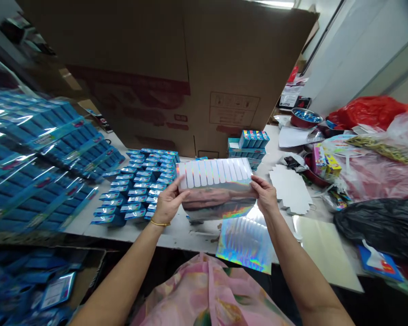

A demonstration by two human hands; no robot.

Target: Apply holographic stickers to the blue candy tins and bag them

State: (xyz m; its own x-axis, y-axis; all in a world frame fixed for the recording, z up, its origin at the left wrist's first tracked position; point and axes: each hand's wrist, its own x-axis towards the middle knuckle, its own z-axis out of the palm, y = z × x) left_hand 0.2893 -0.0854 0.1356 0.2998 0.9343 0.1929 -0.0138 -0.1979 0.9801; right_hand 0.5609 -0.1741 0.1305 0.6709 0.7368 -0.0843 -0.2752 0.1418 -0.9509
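I hold a shiny holographic sheet [217, 190] up over the table edge with both hands. Its top part carries a row of white rectangular labels. My left hand [168, 203] pinches the sheet's left edge, with a gold bangle on the wrist. My right hand [265, 195] grips the right edge. Under it, another holographic sheet [246, 244] lies flat and hangs over the table's front edge.
Rows of small blue boxes [139, 190] cover the table to the left, beside wrapped blue packs [37, 158]. A big cardboard carton [177, 77] stands behind. White die-cut cards [290, 188], a cream sheet [326, 249], a black bag [384, 226] and red bags [367, 111] lie right.
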